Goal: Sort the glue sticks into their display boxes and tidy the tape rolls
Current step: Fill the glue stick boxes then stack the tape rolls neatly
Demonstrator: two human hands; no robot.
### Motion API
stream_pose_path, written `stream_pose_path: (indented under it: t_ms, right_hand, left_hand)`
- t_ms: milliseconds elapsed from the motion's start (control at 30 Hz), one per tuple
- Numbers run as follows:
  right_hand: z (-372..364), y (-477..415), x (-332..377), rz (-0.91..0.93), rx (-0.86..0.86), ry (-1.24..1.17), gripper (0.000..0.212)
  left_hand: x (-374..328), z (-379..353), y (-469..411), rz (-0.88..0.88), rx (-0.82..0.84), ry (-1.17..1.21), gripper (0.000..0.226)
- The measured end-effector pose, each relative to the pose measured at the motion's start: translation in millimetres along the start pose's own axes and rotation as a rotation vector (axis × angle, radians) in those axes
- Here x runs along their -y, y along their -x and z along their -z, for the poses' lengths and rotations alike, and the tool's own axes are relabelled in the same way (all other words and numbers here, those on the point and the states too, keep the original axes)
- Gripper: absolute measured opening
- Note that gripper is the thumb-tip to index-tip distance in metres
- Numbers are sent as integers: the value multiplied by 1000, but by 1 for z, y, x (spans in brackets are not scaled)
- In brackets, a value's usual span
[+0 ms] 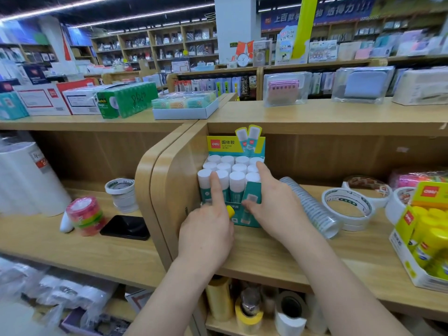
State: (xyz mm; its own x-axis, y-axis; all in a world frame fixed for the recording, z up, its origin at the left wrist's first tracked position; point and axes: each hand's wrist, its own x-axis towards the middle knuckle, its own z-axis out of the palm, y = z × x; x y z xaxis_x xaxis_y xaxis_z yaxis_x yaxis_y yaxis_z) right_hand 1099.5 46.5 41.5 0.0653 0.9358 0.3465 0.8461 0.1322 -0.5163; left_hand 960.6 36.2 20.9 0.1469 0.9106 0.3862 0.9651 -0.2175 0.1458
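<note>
A wooden shelf [278, 251] in a stationery shop carries a teal display box [253, 187] packed with white-capped glue sticks [236, 177], pushed against its left wall. Just beside the box lies a clear sleeve of tape rolls [312, 207], then a stack of white tape rolls [351, 219], a brown-printed roll [368, 184] and a yellow box [421, 238]. The neighbouring shelf [72, 246] holds pink-and-green tape [86, 214] and a black phone [126, 227].

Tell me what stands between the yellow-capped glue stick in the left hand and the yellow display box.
The right hand, gripping the teal display box, crosses that path; beyond it a sleeve of clear tape rolls and stacked white tape rolls lie on the shelf before the yellow display box.
</note>
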Motion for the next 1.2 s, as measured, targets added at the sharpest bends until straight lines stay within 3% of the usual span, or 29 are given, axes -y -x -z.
stream_pose_path:
  t_ms: [233,400,500,567,667,767,833,1000,1200]
  right_hand:
    - [-1,-7,-3,0,19,-28,82]
    - [6,1,-5,-1,-12,-83,83]
    - [16,19,-3,-16,-109,-241,76]
    - [23,33,0,-68,-99,-489,57]
    - [33,58,7,-208,88,-923,32]
    - [37,80,12,-214,269,-1080,33]
    - [36,91,12,-164,281,-1057,33]
    - [52,119,-12,-193,67,-1016,18]
    - [90,161,-55,-232,-100,-955,14]
  left_hand:
    - [2,-2,-6,-11,10,-5,93]
    - [4,7,1,-38,-50,140,84]
    - [7,17,10,-74,-157,506,49]
    - [0,28,16,-34,-69,959,25]
    - [-10,40,21,68,76,1513,29]
    - [-19,40,23,119,209,1803,39]
    - [-27,39,28,116,295,1808,40]
    - [-56,32,33,-54,427,1842,27]
    - [-110,28,45,-198,295,1697,32]
